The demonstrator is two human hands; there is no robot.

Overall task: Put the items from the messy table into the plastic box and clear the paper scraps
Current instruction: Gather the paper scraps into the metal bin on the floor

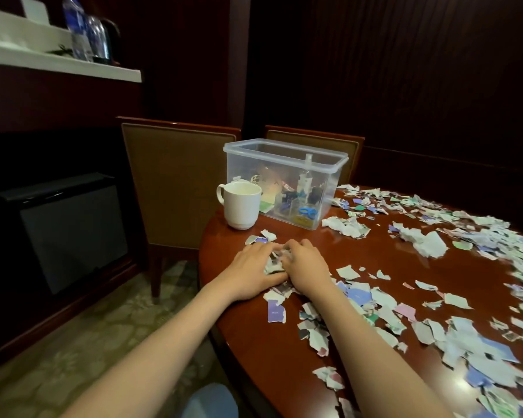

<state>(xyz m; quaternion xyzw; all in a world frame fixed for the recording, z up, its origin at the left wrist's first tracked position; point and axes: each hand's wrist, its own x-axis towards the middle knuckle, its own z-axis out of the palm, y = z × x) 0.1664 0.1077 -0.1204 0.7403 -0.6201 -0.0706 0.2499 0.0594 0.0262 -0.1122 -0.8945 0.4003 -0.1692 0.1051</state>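
The heap of scraps (pixel 274 262) sits near the left edge of the counter (pixel 248 342), squeezed between the two hands. The left hand (pixel 252 274) and right hand (pixel 308 267) face each other across it. The fingers (pixel 264 247) of both curl inward over the paper and cup it; their tips are buried in the heap, so how firm the hold is cannot be told.

To do this well, the person should probably keep the heels of both palms low on the wood and draw them together. That way the thin pieces ride up into the bundle instead of slipping out underneath. A firm squeeze before lifting would help, since torn paper springs apart. A few bits at the heap's far and near edges look likely to be left behind.

Loose scraps (pixel 360 295) cover most of the counter to the right, so much gathering seems to remain. The plastic box (pixel 251 171) stands open at the far edge and already holds small items. A white mug (pixel 242 206) stands just beside it, near enough to the hands to be knocked on the lift.
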